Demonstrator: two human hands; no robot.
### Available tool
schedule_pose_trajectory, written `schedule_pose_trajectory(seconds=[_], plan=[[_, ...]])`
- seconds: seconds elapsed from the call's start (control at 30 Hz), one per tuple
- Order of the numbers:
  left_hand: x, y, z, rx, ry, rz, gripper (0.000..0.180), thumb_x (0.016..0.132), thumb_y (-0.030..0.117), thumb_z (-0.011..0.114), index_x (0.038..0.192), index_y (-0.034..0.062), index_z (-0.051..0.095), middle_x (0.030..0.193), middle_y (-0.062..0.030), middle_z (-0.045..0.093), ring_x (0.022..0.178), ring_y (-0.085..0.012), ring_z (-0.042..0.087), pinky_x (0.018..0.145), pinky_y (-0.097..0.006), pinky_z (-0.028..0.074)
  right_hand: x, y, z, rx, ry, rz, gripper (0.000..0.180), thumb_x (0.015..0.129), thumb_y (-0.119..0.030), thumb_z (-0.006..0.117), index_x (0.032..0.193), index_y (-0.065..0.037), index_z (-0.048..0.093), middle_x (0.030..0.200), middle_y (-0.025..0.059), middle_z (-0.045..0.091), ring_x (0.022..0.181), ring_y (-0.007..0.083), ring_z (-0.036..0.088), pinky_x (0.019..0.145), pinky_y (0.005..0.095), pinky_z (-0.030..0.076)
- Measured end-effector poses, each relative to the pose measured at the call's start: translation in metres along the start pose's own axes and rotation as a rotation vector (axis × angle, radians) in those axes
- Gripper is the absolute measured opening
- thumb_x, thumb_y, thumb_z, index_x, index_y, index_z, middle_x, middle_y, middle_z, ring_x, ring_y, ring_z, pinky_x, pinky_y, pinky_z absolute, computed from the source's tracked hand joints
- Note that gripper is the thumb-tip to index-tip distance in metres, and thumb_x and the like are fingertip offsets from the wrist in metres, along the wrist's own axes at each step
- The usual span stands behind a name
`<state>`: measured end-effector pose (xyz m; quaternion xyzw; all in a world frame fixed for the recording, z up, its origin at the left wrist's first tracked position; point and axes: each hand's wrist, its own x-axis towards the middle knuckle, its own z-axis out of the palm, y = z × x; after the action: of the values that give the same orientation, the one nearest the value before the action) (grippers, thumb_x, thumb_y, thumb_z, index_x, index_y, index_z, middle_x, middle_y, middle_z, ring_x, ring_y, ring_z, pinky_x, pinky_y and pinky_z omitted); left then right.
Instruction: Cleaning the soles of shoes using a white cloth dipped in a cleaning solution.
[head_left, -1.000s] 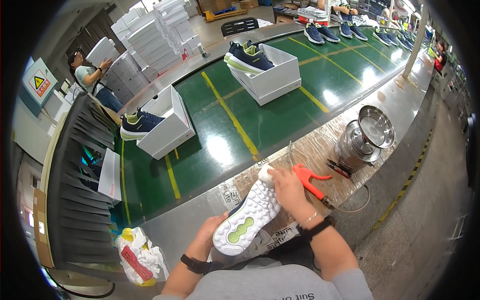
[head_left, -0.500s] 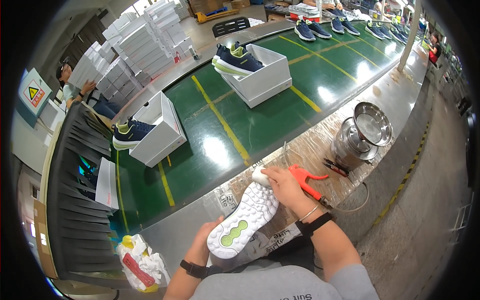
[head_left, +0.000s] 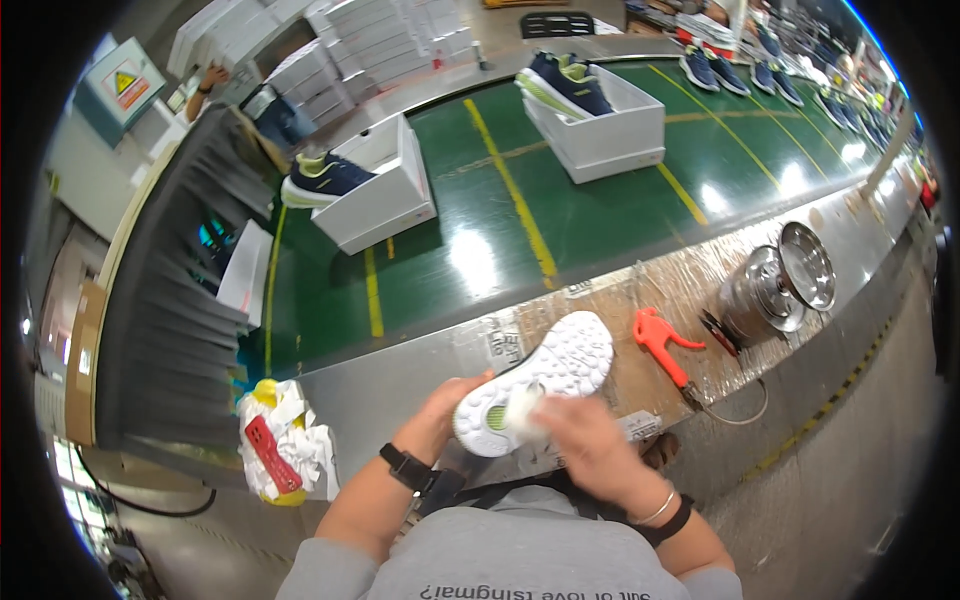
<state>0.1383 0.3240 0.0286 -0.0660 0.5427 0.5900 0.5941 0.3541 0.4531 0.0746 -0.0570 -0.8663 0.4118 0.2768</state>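
Note:
A sneaker point(head_left: 572, 352) lies sole up over the bench edge in front of me, its white knobby sole showing a green patch. My left hand point(head_left: 440, 418) is closed around its near left side. In my right hand point(head_left: 583, 445), smeared by motion, is a white wad of cloth point(head_left: 527, 410), pressed against the sole by the green patch. Right of the sneaker, an orange air blow gun point(head_left: 662, 345) rests on the bench. Beside it lie dark-handled snips point(head_left: 722, 333) and a steel pump can point(head_left: 752, 300) with a round dish top.
Beyond the bench runs a green conveyor point(head_left: 480, 210) with yellow lines. On it stand two open white boxes point(head_left: 390, 205) with navy sneakers point(head_left: 335, 180), and more pairs farther right. A dark strip curtain point(head_left: 165, 350) hangs at left, near crumpled white paper point(head_left: 312, 450) with a red object.
My right hand has drawn the white wad from the sole's far end back toward the green patch. My left hand still grips the sneaker. The whole view has shifted.

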Motion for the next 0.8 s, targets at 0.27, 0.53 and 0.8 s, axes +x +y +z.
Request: schedule_pose_trajectory(seconds=[0.27,0.53,0.8], plan=[[0.003,-0.008,0.009,0.024,0.06,0.038,0.033,0.088,0.02,0.057,0.098,-0.0111,0.057,0.09,-0.0189,0.064,0.074,-0.0236,0.066,0.061,-0.037,0.056,0.039,0.047,0.013,-0.327,0.199,0.225,0.035,0.078,0.0,0.051,0.112,-0.007,0.057,0.109,0.015,0.055,0.095,0.0334,0.053,0.084,0.0405,0.043],[0.018,-0.011,-0.018,-0.153,-0.169,-0.1,0.025,0.088,0.018,0.055,0.092,-0.0062,0.06,0.085,-0.0174,0.064,0.071,-0.0248,0.066,0.059,-0.037,0.055,0.036,-0.045,0.031,-0.218,-0.169,-0.31,0.048,0.066,0.0,0.057,0.113,-0.011,0.056,0.111,0.0119,0.054,0.089,0.0298,0.053,0.08,0.0377,0.044],[0.017,-0.013,-0.002,-0.031,-0.003,0.066,0.027,0.085,0.012,0.055,0.098,-0.0119,0.057,0.089,-0.018,0.064,0.067,-0.0256,0.065,0.057,-0.036,0.055,0.048,-0.022,0.028,-0.325,-0.057,-0.154,0.045,0.066,0.004,0.053,0.109,-0.01,0.057,0.11,0.0118,0.056,0.088,0.0294,0.054,0.077,0.039,0.046]])
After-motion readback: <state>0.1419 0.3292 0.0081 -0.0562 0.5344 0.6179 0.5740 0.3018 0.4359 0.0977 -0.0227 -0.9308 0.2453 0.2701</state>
